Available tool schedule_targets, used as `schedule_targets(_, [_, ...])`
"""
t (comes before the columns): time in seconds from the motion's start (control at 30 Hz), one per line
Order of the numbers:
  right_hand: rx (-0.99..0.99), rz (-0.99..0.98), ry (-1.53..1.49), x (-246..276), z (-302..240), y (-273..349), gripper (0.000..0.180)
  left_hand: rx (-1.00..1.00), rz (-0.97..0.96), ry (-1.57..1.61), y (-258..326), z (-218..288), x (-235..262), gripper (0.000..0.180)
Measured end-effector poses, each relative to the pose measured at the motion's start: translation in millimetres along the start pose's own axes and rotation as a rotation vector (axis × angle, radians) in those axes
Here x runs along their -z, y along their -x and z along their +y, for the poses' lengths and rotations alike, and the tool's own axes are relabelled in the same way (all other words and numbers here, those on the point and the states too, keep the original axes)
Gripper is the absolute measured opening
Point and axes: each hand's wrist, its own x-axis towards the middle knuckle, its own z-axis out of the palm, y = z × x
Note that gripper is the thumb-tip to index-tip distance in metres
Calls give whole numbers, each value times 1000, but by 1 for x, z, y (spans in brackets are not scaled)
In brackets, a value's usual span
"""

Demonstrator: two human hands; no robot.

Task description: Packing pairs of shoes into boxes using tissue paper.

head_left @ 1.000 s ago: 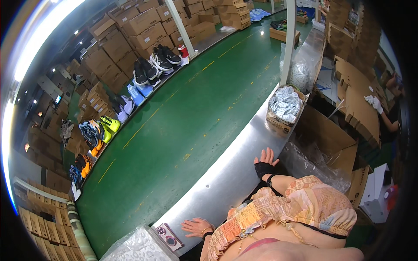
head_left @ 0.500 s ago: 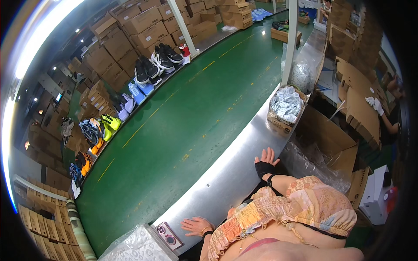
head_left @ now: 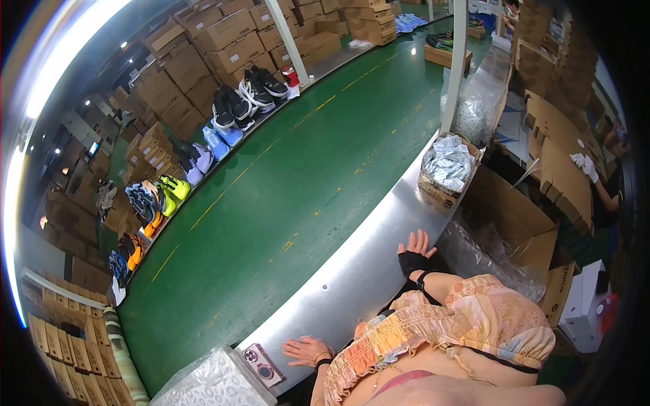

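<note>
My left hand (head_left: 306, 350) lies flat, fingers spread, on the steel counter (head_left: 352, 271), just right of a phone (head_left: 261, 365) lying face down. My right hand (head_left: 414, 252), in a black fingerless wrap, rests palm down with fingers spread on the counter's edge farther along. Neither hand holds anything. A cardboard box of silvery wrapped packets (head_left: 447, 168) stands on the counter beyond my right hand.
A clear bag of white material (head_left: 213, 382) sits left of the phone. An open cardboard box with plastic film (head_left: 504, 233) is at my right. A green floor (head_left: 284, 183) stretches to shoe racks (head_left: 203, 142) and stacked cartons. Another person's gloved hand (head_left: 586, 166) works at far right.
</note>
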Motion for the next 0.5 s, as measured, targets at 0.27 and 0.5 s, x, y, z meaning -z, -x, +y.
schedule_targets(0.27, [18, 23, 11, -8, 4, -1, 55, -1, -1, -13, -1, -4, -6, 48])
schedule_targets(0.5, [19, 21, 8, -12, 7, -1, 54, 3, -1, -19, -1, -3, -6, 48])
